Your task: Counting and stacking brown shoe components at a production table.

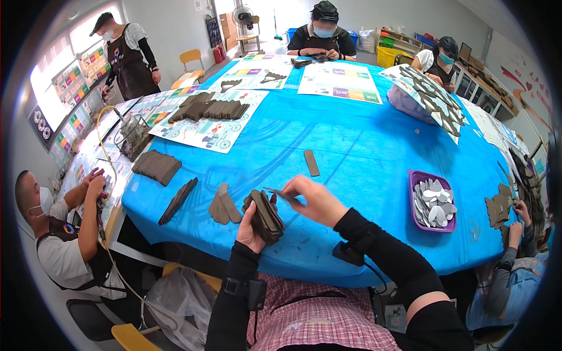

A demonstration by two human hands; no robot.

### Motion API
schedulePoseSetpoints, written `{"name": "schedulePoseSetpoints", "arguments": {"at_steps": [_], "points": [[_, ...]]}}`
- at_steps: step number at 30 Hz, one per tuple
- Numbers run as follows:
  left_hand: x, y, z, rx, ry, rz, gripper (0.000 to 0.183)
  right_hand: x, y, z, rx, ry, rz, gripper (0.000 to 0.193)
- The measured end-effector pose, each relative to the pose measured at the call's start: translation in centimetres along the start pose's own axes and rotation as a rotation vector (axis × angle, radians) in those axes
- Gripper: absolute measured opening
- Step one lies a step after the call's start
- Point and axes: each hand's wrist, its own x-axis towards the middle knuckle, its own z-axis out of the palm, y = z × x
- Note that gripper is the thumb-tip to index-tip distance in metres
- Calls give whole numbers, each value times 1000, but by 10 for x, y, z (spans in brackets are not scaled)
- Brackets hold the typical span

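A thick stack of dark brown, round-ended strips (pixel 267 221) is held upright in my left hand (pixel 249 233), fingers wrapped round it. Just to its right, my right hand (pixel 316 202) pinches a thin dark strip (pixel 283 195), whose far tip points toward the top of the stack. Beside my left hand, a few brown strips (pixel 224 206) lie fanned out on the blue table cover (pixel 345 146). One single brown strip (pixel 311 163) rests farther off. A purple basket (pixel 413 213) of grey and white oval pieces (pixel 434 203) stands to the right.
Rows of brown strips (pixel 157 168) and a dark bundle (pixel 177 201) lie at the left. Brown pieces cover printed boards (pixel 225 137); a tilted board (pixel 424 96) rests on a bulging bag (pixel 404 106). Several people work around the table. A wire holder (pixel 132 137) stands at far left.
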Motion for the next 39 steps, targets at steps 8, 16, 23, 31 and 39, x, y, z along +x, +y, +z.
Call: {"name": "schedulePoseSetpoints", "arguments": {"at_steps": [8,16,23,31,39], "points": [[-2,-5,19,127,11,78,39,-10,3,25,-168,-12,-169,32],[-2,-1,0,8,45,138,37,-9,-13,3,-409,-199,-274,44],[-5,-1,10,11,32,90,39,16,78,-16,-666,172,270,34],[-18,-15,36,226,64,82,40,26,96,-50,-279,-74,553,30],[-23,-36,54,217,-62,74,41,-58,-21,-19,1273,18,771,23]]}}
